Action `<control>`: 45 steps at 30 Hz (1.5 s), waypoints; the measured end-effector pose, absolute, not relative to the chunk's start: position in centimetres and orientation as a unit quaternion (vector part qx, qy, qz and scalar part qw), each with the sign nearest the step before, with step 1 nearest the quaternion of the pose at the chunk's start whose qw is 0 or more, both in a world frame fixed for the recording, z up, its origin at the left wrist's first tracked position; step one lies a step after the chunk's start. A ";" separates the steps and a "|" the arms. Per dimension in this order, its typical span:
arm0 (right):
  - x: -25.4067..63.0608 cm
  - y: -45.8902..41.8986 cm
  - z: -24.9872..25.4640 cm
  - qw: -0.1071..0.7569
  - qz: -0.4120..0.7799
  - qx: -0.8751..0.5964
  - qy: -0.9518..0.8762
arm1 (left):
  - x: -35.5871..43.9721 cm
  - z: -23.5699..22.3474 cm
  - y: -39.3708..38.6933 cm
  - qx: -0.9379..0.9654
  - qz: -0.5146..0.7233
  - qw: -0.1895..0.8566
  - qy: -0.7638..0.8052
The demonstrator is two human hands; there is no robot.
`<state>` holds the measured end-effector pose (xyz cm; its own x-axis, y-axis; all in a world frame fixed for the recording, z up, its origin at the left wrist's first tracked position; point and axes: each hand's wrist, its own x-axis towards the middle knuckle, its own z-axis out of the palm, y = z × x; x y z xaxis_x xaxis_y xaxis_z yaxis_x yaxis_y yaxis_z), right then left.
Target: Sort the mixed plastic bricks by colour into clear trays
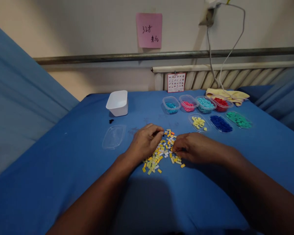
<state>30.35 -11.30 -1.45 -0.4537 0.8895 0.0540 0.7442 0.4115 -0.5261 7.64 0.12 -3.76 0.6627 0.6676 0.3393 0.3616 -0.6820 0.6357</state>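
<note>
A loose pile of small yellow, orange and white plastic pieces (159,156), like tiny building bricks, lies on the blue cloth between my hands. My left hand (147,139) rests over the pile's left side, thumb and fingers drawn together. A tiny dark spot shows by its fingertips, too small to name. At the pile's right edge is my right hand (193,147), its fingers curled down among the pieces. Whatever either hand pinches is hidden. Yellow pieces (198,122) of the same sort sit in a clear tub just beyond my right hand.
Clear tubs hold teal (171,107), pink (188,105), light blue (205,103), red (220,103), dark blue (220,124) and green pieces (238,119). A white bin (117,103), black bits (111,121) and a clear lid (114,137) are left. A yellow cloth (226,94) lies behind.
</note>
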 end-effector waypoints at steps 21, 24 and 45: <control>27.3 -10.1 -3.2 0.424 0.233 -0.579 -0.656 | 8.4 -3.9 -1.8 0.745 0.311 0.486 0.335; 27.4 -9.9 -3.5 0.429 0.222 -0.576 -0.659 | 8.3 -3.6 -1.9 0.774 0.315 0.451 0.313; 39.6 -8.6 -4.1 0.299 -0.031 -0.767 -0.567 | 6.7 -3.7 -0.1 0.894 0.324 0.168 0.261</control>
<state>39.59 -8.61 -4.14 0.3550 0.8516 0.3856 0.8882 -0.1786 -0.4234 6.68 -0.05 -3.73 0.6536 0.5754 0.4916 0.3571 -0.8072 0.4699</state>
